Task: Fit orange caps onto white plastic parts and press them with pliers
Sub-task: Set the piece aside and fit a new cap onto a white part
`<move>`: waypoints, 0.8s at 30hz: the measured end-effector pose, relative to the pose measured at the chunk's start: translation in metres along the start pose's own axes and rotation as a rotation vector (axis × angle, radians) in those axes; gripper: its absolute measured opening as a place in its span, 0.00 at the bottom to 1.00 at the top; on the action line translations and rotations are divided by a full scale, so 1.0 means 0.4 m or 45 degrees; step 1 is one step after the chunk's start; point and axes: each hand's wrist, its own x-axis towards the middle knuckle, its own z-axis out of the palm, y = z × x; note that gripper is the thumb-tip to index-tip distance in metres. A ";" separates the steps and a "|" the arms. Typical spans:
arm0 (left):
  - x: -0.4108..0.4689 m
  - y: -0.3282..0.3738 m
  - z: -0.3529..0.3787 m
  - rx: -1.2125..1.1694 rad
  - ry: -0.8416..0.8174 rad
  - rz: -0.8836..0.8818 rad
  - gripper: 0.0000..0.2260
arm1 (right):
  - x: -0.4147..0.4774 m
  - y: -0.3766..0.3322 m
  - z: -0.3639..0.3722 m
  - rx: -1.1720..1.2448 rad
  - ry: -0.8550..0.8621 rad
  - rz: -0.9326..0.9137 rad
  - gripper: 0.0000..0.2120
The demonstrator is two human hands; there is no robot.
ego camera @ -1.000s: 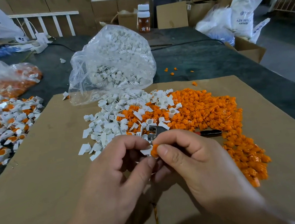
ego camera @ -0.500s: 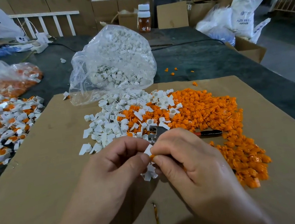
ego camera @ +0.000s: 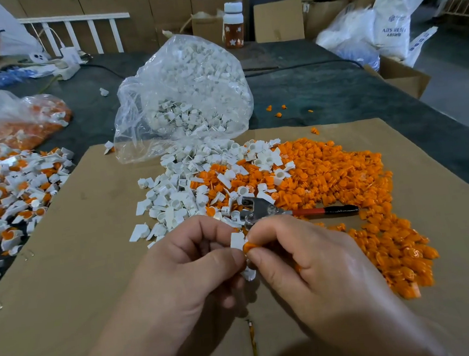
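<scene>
One white plastic part (ego camera: pixel 236 240) is being pinched by the left hand (ego camera: pixel 184 269) at six o'clock while the right hand (ego camera: pixel 305 267) is pinching an orange cap (ego camera: pixel 248 246) against it, pliers (ego camera: pixel 261 211) lying just beyond.

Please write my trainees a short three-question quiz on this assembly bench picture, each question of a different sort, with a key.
1. True or false: the pliers lie on the cardboard sheet, in neither hand.
2. What does the right hand pinch? A) an orange cap B) a screwdriver C) a coin
3. Fill in: the left hand holds a ____ plastic part.
Key: 1 true; 2 A; 3 white.
</scene>
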 end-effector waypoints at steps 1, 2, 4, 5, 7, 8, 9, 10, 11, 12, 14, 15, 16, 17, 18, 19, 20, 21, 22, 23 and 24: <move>0.001 0.000 0.001 -0.001 -0.016 0.010 0.05 | -0.001 0.000 -0.001 -0.003 -0.010 0.002 0.02; 0.001 0.000 0.000 0.020 -0.031 0.023 0.06 | -0.001 -0.002 -0.001 -0.006 -0.022 0.001 0.02; 0.002 -0.001 -0.004 0.112 -0.054 0.062 0.07 | -0.001 -0.004 -0.002 -0.037 -0.038 -0.022 0.01; 0.003 -0.002 -0.006 0.157 -0.063 0.082 0.07 | 0.000 -0.004 -0.002 -0.062 -0.036 -0.039 0.01; 0.002 -0.003 -0.009 0.201 -0.072 0.107 0.09 | 0.001 -0.005 -0.002 -0.075 -0.028 -0.034 0.01; 0.002 -0.004 -0.010 0.202 -0.067 0.112 0.10 | 0.001 -0.005 -0.002 -0.059 -0.019 -0.020 0.01; 0.002 -0.004 -0.010 0.195 -0.053 0.111 0.10 | -0.001 -0.004 0.000 -0.029 -0.003 -0.003 0.02; 0.003 -0.004 -0.011 0.178 -0.038 0.107 0.10 | -0.002 -0.002 0.001 0.036 0.020 0.029 0.03; 0.003 -0.003 -0.011 0.156 -0.026 0.106 0.10 | -0.002 0.001 0.003 0.159 0.047 0.093 0.03; 0.003 -0.002 -0.011 0.133 -0.015 0.110 0.11 | 0.000 0.003 0.003 0.355 0.072 0.194 0.03; 0.004 0.000 -0.008 0.086 0.021 0.113 0.11 | 0.007 0.011 -0.005 0.870 0.099 0.441 0.04; 0.004 0.001 -0.009 0.064 0.040 0.108 0.10 | 0.010 0.016 -0.008 1.113 0.089 0.541 0.04; 0.005 0.001 -0.009 0.050 0.054 0.104 0.09 | 0.014 0.020 -0.011 1.311 0.065 0.605 0.04; 0.005 0.001 -0.009 0.044 0.060 0.105 0.09 | 0.017 0.021 -0.013 1.464 0.032 0.646 0.05; 0.005 0.001 -0.008 0.040 0.060 0.110 0.10 | 0.020 0.020 -0.012 1.577 -0.005 0.675 0.06; 0.004 0.000 -0.006 0.033 0.062 0.113 0.12 | 0.021 0.020 -0.011 1.651 -0.038 0.692 0.06; 0.003 0.000 -0.006 0.027 0.067 0.116 0.13 | 0.023 0.019 -0.008 1.694 -0.065 0.702 0.06; 0.002 -0.001 -0.005 0.027 0.071 0.119 0.14 | 0.022 0.020 -0.006 1.714 -0.087 0.708 0.06; 0.002 -0.001 -0.005 0.031 0.069 0.123 0.14 | 0.022 0.021 -0.006 1.720 -0.109 0.712 0.05; 0.002 -0.002 -0.004 0.032 0.065 0.127 0.14 | 0.021 0.022 -0.005 1.715 -0.129 0.714 0.06; 0.001 -0.003 -0.004 0.029 0.059 0.130 0.13 | 0.020 0.024 -0.006 1.705 -0.144 0.717 0.06</move>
